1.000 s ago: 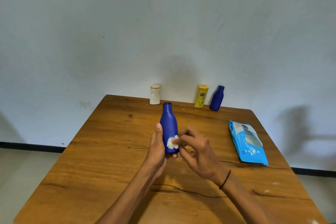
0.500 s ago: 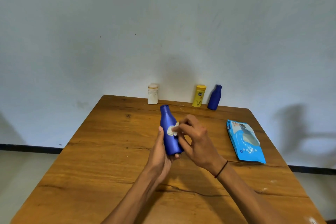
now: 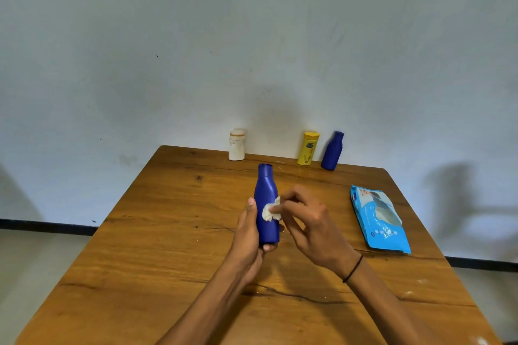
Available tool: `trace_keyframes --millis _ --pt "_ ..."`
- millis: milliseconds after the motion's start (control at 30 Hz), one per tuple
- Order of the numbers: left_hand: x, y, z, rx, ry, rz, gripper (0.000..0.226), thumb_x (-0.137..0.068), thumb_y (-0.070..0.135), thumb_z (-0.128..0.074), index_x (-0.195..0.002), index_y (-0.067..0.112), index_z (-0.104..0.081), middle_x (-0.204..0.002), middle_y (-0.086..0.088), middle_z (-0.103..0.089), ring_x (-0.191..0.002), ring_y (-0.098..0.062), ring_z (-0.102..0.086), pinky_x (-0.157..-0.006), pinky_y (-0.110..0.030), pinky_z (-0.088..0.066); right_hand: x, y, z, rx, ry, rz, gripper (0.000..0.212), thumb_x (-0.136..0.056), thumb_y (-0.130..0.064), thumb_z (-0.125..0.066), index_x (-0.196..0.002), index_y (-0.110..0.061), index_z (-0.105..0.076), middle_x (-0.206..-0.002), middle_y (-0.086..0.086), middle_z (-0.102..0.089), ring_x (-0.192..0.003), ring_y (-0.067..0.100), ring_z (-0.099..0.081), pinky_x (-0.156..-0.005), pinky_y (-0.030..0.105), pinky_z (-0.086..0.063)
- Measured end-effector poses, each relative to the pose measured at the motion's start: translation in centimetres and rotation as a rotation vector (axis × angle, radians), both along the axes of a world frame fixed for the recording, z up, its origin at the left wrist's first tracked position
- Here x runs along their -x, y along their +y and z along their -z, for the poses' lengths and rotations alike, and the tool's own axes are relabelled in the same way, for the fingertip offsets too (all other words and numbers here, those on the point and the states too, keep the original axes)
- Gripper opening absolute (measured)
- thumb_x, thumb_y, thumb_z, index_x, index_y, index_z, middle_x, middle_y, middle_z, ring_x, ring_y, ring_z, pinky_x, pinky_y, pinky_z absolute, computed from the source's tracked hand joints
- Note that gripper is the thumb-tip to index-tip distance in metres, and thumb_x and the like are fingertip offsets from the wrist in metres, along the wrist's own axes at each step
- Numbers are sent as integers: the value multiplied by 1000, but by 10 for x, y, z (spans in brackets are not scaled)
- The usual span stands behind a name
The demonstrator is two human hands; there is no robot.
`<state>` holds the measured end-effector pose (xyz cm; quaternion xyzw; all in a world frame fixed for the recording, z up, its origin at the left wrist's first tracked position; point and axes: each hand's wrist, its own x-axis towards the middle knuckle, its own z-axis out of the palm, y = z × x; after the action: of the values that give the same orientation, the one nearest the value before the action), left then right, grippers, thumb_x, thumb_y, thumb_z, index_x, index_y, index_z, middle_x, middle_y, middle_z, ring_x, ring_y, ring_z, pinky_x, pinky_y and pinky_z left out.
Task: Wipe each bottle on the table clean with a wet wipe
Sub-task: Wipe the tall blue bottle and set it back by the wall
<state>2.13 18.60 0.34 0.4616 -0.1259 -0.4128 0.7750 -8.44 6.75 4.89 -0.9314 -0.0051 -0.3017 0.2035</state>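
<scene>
Your left hand [image 3: 248, 235] is curled round the lower body of the blue bottle [image 3: 266, 204], thumb up its side, holding it upright above the table [image 3: 168, 232] near the middle; your right hand [image 3: 311, 227] pinches a balled wipe [image 3: 270, 211] against the bottle's front. From the head view, the risks as I judge them: the grip sits low, so a hard sideways rub could tip the bottle out of your palm, and a wipe that small may slip from your fingertips or miss the neck. Counting: four bottles in all, the one you hold plus three standing at the far edge, white [image 3: 237, 144] at 12 o'clock, yellow [image 3: 308, 148] and a second blue [image 3: 332, 151] toward 1; one wipe pack [image 3: 378, 221] at 3 o'clock; one wipe out.
</scene>
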Motion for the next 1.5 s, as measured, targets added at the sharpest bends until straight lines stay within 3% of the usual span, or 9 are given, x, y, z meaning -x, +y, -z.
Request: trace_keyframes --millis 200,400,567,767,867,1100,1233,1367,1500 --pt "-2 2 -2 -61 -148 31 54 -105 55 -39 -140 17 -52 -86 -10 -71 -69 -17 -65 -40 -22 -42 -31 -11 -13 -204 -153 183 19 -95 0 -68 -110 -10 -71 -110 -3 -58 -99 5 -59 -81 13 -49" --pt "-6 -2 -6 -25 -198 2 49 -103 62 -40 -145 38 -52 -97 -11 -68 -72 -17 -62 -51 -27 -49 -31 0 -2 -351 -157 139 20 -96 1 -67 -109 -13 -71 -107 -2 -61 -97 17 -61 -80 27 -53" --pt "-15 2 -3 1 -73 22 82 -86 81 -59 -153 38 -40 -88 -8 -60 -55 -12 -50 -39 -21 -40 -7 25 19 -345 -82 -41 21 -93 6 -68 -106 -9 -73 -104 0 -59 -92 19 -61 -79 24 -50" --pt "-8 1 -1 27 -137 81 51 -99 69 -49 -138 37 -54 -88 -5 -61 -61 -15 -51 -48 -26 -41 -8 23 19 -309 -167 -1 26 -90 8 -71 -109 -9 -74 -109 1 -61 -101 19 -63 -81 32 -56" --pt "-6 2 -1 -18 -138 125 63 -100 67 -42 -139 21 -60 -88 -9 -64 -65 -16 -58 -44 -25 -44 -21 14 7 -289 -230 86 25 -92 5 -70 -113 -8 -73 -111 2 -61 -104 13 -62 -84 23 -55" --pt "-8 -1 -6 16 -187 180 83 -88 79 -50 -141 15 -56 -92 -11 -66 -71 -18 -63 -43 -26 -47 -40 -2 -8 -281 -299 241 23 -96 -2 -70 -117 -11 -71 -108 0 -58 -99 10 -61 -79 14 -50" --pt "-16 -3 -11 16 -274 148 67 -92 70 -45 -142 27 -58 -103 -13 -71 -77 -22 -68 -55 -35 -56 -23 10 3 -211 -209 113 22 -97 -6 -66 -118 -7 -71 -114 2 -57 -104 8 -59 -82 18 -52" --pt "-24 -3 -14 15 -254 81 58 -102 70 -35 -143 36 -61 -102 -18 -64 -79 -23 -63 -71 -40 -52 0 20 24 -98 -86 -69 22 -101 -10 -63 -121 -8 -72 -117 5 -55 -105 14 -57 -79 27 -54" --pt "-25 -1 -11 -8 -274 75 62 -99 73 -39 -137 31 -65 -94 -17 -62 -73 -23 -59 -62 -35 -51 1 15 26 -78 -84 -87 22 -100 -9 -64 -121 -8 -73 -114 6 -56 -102 15 -57 -78 27 -51"
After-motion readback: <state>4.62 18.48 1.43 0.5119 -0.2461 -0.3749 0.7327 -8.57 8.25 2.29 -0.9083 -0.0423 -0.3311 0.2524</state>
